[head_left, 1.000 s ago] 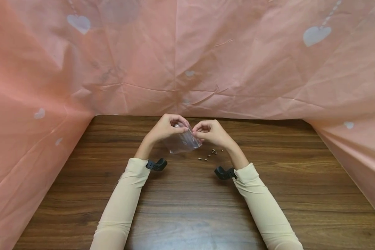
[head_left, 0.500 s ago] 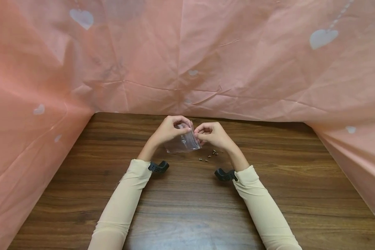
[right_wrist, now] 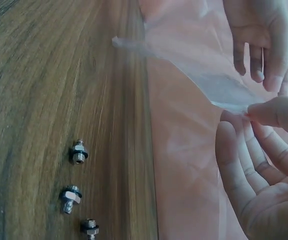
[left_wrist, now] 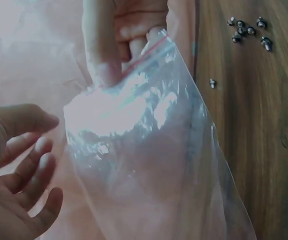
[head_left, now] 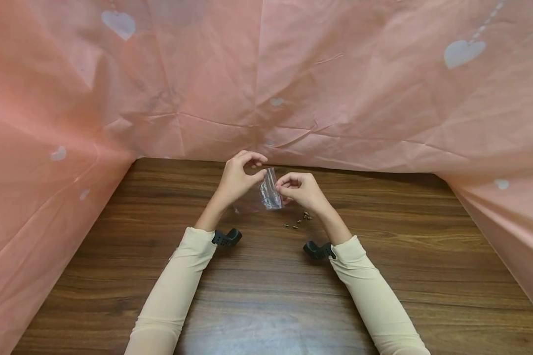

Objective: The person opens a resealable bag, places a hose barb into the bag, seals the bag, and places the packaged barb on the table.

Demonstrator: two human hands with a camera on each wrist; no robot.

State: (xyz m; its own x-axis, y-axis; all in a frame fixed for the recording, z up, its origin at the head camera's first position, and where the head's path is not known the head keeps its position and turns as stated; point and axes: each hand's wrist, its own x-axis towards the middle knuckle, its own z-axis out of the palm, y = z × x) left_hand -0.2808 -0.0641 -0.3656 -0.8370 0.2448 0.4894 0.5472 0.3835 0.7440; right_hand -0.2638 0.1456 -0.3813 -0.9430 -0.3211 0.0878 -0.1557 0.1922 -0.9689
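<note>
My right hand pinches the zip edge of a clear zip-lock bag between thumb and index finger. In the left wrist view the bag has a red line along its top edge and hangs down, with glare on the plastic. My left hand is beside the bag, thumb and fingers spread apart and holding nothing; its fingers are loosely bent just left of the bag. Several small metal fittings with dark rings lie on the table near my right hand.
The brown wood-grain table runs under both arms. A pink cloth with pale hearts hangs at the back and sides, close behind my hands. Black straps with camera mounts sit on both wrists.
My left hand has let go of the bag, its fingers spreading and moving up and away. My right hand keeps its pinch on the zip edge.
</note>
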